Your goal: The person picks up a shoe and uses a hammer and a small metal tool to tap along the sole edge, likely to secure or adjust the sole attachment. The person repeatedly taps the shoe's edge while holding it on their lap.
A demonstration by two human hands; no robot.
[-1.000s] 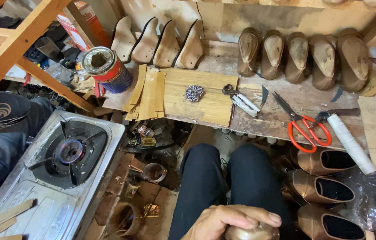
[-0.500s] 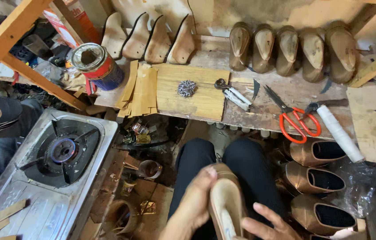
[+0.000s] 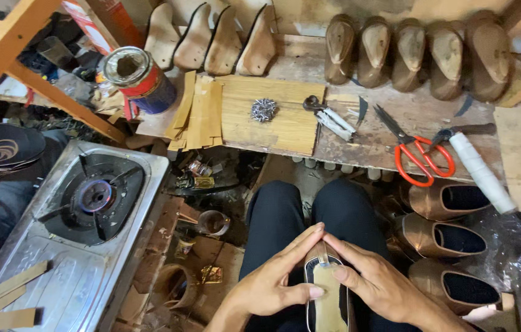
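Both hands, left hand (image 3: 270, 286) and right hand (image 3: 383, 286), gripped an upturned shoe (image 3: 326, 295) on the lap, fingers (image 3: 300, 243) pressed along its sole edges.

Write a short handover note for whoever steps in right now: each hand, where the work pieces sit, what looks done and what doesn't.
Left hand and right hand: both grip the shoe, sole up on the lap, thumbs pressing the insole.
Bench: pile of nails, pliers, red scissors, white thread roll, wooden lasts.
Done, apparently: three copper shoes stand at the right.
Left: the shoe in hand; nails untouched.
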